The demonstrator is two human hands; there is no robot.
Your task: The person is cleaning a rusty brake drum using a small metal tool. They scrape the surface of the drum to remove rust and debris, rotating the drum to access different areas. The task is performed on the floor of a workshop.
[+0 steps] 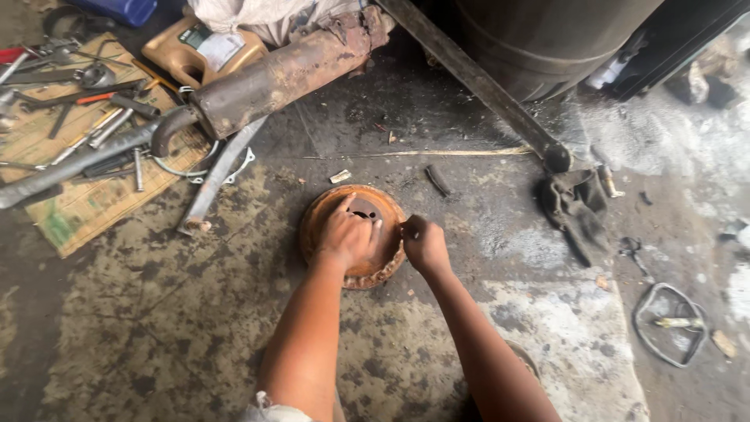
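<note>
Rusty drum on floor, centre. Left hand flat on top; right hand pinches rim at 3 o'clock. Exhaust pipe at 11 o'clock.

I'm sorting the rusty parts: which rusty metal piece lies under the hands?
The round rusty drum on the floor, under both hands; the long rusty exhaust pipe lies apart, beyond it.

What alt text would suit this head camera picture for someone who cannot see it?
Two bare hands, left hand and right hand, rest on a rusty round brake drum lying on a stained concrete floor. A rusty exhaust pipe and scattered tools lie upper left.
</note>
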